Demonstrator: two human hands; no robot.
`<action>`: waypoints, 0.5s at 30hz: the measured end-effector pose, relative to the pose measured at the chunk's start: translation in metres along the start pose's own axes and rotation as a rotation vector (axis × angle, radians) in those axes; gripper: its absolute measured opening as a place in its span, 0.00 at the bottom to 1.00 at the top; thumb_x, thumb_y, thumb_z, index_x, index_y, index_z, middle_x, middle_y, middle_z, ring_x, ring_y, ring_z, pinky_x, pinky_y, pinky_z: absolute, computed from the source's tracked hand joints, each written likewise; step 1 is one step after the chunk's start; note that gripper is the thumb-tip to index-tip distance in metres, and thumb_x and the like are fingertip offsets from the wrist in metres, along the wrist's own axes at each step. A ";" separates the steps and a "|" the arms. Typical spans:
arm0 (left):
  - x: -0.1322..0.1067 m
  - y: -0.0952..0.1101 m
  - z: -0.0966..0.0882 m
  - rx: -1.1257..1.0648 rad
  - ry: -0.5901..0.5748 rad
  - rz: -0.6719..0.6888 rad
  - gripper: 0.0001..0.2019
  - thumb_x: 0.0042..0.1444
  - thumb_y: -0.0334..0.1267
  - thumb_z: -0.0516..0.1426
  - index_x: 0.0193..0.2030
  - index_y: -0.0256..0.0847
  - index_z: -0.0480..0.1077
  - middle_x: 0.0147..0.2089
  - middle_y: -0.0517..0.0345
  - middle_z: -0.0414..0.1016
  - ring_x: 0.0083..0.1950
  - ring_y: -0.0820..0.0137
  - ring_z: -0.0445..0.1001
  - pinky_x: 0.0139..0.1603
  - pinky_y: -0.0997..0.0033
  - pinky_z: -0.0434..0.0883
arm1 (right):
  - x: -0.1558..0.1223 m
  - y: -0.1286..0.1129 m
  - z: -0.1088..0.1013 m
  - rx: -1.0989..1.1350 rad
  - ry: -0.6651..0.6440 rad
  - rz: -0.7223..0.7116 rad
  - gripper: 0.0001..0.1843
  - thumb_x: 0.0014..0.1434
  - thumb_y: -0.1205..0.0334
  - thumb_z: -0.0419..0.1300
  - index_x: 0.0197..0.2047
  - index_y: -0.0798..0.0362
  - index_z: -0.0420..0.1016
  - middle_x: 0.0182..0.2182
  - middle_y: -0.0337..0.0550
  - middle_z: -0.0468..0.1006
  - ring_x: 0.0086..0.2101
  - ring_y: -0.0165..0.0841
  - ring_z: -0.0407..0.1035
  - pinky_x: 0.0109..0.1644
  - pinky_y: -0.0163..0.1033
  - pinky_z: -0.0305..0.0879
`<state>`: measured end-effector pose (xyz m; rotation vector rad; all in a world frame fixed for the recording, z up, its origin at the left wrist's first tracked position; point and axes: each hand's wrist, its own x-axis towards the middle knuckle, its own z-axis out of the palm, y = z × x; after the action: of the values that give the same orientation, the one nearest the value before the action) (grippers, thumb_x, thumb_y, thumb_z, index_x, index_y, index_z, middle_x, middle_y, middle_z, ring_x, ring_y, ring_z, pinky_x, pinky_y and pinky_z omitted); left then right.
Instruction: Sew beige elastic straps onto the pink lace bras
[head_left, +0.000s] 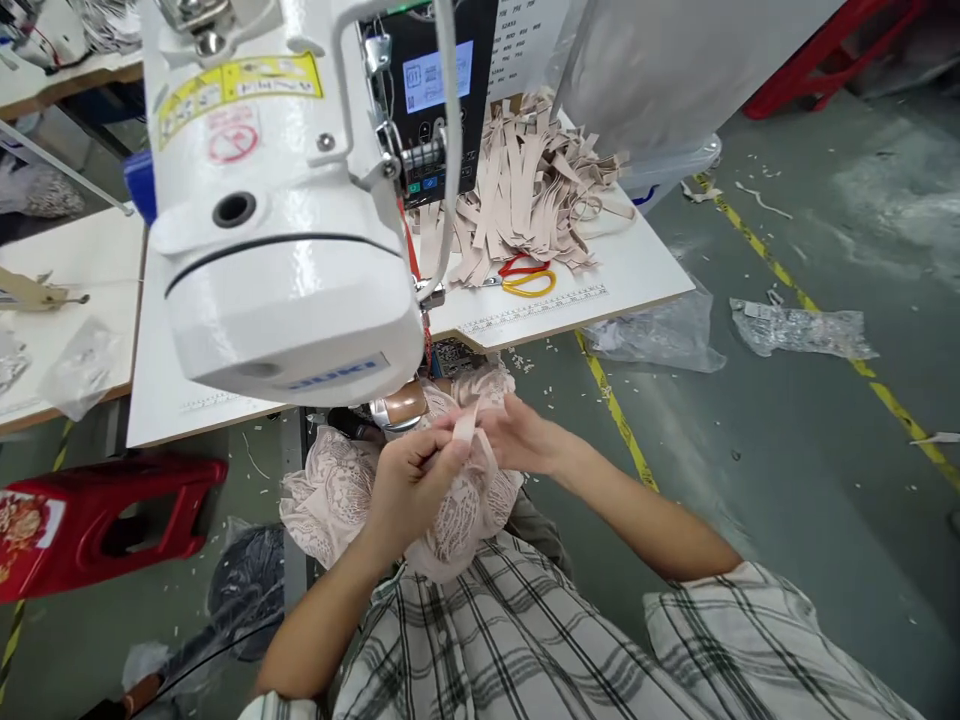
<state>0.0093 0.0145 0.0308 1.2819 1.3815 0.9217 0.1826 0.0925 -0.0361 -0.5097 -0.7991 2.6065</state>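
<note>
A pale pink fabric strap [466, 424] is pinched between the thumb and fingers of my left hand [415, 485], its band looping over toward the right. My right hand [529, 436] is beside it, fingers stretched out behind the strap and thumb apart, touching or very near the loop. Beneath both hands, a pale pink lace bra [457, 515] lies gathered over my lap, with more lace [330, 490] spreading left. Part of the lace runs under the sewing machine head [292, 320], where the needle area is mostly hidden.
On the white table [637, 275] a heap of beige strips [525, 190] lies behind scissors with red and yellow handles [529, 280]. A control panel [442, 90] stands beside the machine. A red stool [112, 520] is at left; plastic bags [660, 330] lie on the floor.
</note>
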 end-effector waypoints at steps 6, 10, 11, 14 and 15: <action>0.009 -0.009 0.000 0.308 0.007 0.301 0.11 0.67 0.39 0.54 0.37 0.41 0.76 0.31 0.58 0.76 0.32 0.71 0.72 0.34 0.72 0.68 | 0.014 -0.012 0.006 -0.184 0.381 -0.138 0.21 0.50 0.44 0.71 0.40 0.52 0.81 0.24 0.36 0.73 0.24 0.25 0.65 0.27 0.31 0.62; 0.010 -0.029 -0.022 0.656 0.247 0.531 0.16 0.67 0.32 0.51 0.59 0.42 0.71 0.53 0.48 0.78 0.52 0.65 0.77 0.48 0.70 0.72 | 0.039 -0.035 0.007 -0.368 0.451 -0.335 0.17 0.55 0.46 0.67 0.38 0.51 0.80 0.20 0.33 0.69 0.22 0.24 0.62 0.26 0.31 0.62; 0.009 -0.034 -0.026 0.743 0.311 0.525 0.18 0.68 0.31 0.50 0.61 0.42 0.70 0.55 0.47 0.77 0.53 0.65 0.76 0.48 0.71 0.71 | 0.044 -0.038 0.007 -0.436 0.434 -0.339 0.16 0.55 0.47 0.67 0.37 0.52 0.80 0.20 0.34 0.70 0.22 0.25 0.64 0.27 0.31 0.63; 0.003 -0.040 -0.033 0.903 0.437 0.377 0.17 0.68 0.34 0.51 0.59 0.43 0.73 0.50 0.46 0.76 0.45 0.66 0.76 0.39 0.72 0.69 | 0.056 -0.043 0.010 -0.615 0.391 -0.320 0.14 0.55 0.49 0.67 0.35 0.51 0.77 0.23 0.37 0.74 0.24 0.28 0.68 0.30 0.35 0.67; 0.001 -0.039 -0.033 0.928 0.445 0.311 0.16 0.68 0.37 0.51 0.58 0.44 0.74 0.47 0.47 0.75 0.40 0.67 0.75 0.35 0.72 0.67 | 0.059 -0.044 0.012 -0.671 0.398 -0.324 0.13 0.55 0.50 0.66 0.35 0.51 0.76 0.23 0.37 0.74 0.25 0.30 0.69 0.31 0.36 0.69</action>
<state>-0.0317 0.0126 0.0001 2.1113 2.1324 0.8119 0.1366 0.1471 -0.0148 -0.9477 -1.4604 1.8157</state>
